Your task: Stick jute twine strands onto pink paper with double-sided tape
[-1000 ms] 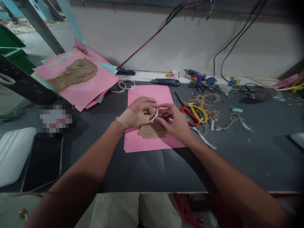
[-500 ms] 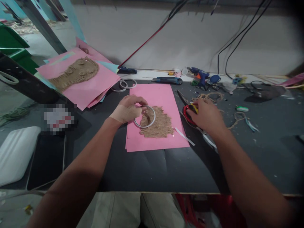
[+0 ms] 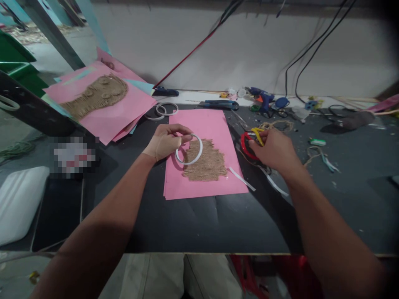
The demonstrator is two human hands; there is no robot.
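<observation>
My left hand [image 3: 165, 141] pinches a thin white tape ring [image 3: 189, 149] and holds it tilted just above a pink paper sheet [image 3: 205, 124]. A patch of brown jute strands [image 3: 207, 161] is stuck on that sheet under the ring. My right hand [image 3: 274, 150] is closed on the red and yellow handles of a pair of scissors [image 3: 251, 141] and has them raised off the dark table [image 3: 218, 224], right of the sheet. A white paper strip [image 3: 242, 179] lies at the sheet's right edge.
A stack of pink sheets with a larger jute piece [image 3: 96, 97] leans at the back left. Two more white rings [image 3: 165, 109], a blue cutter [image 3: 220, 104], a glue gun [image 3: 262, 99], loose twine [image 3: 276, 124] and cables lie along the back. A white pad [image 3: 18, 203] sits at the left.
My right hand left the ring, reached right and picked up the scissors. My left hand lifted the ring slightly off the jute patch.
</observation>
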